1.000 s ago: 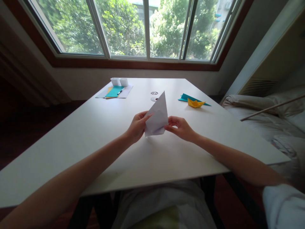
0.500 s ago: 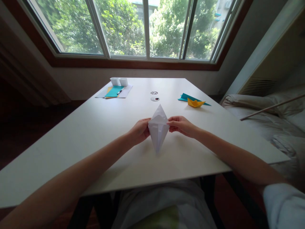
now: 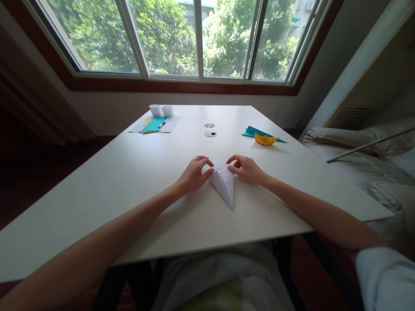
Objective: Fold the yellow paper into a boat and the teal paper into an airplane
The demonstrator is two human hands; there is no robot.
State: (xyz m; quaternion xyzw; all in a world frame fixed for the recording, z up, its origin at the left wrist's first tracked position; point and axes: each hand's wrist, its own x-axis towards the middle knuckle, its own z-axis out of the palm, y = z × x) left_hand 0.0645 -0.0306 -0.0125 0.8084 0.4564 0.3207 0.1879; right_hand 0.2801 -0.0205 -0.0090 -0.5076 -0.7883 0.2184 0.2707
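A folded white paper point(image 3: 224, 185) lies on the white table point(image 3: 136, 172), a triangle with its point toward me. My left hand point(image 3: 193, 174) pinches its left upper corner. On the opposite side, my right hand point(image 3: 247, 168) pinches the right upper corner. Both hands rest low on the tabletop, close together in the middle of the table.
A yellow paper boat point(image 3: 265, 139) sits on teal paper point(image 3: 252, 131) at the far right. At the far left lie paper sheets with a teal sheet point(image 3: 153, 124), a pen point(image 3: 162, 124) and two small white cups point(image 3: 161, 110). A bed point(image 3: 366, 160) stands to the right.
The paper was held upright above the table with its tip up. It turned over, tip toward me, and now lies flat on the table with both hands pressing its far corners.
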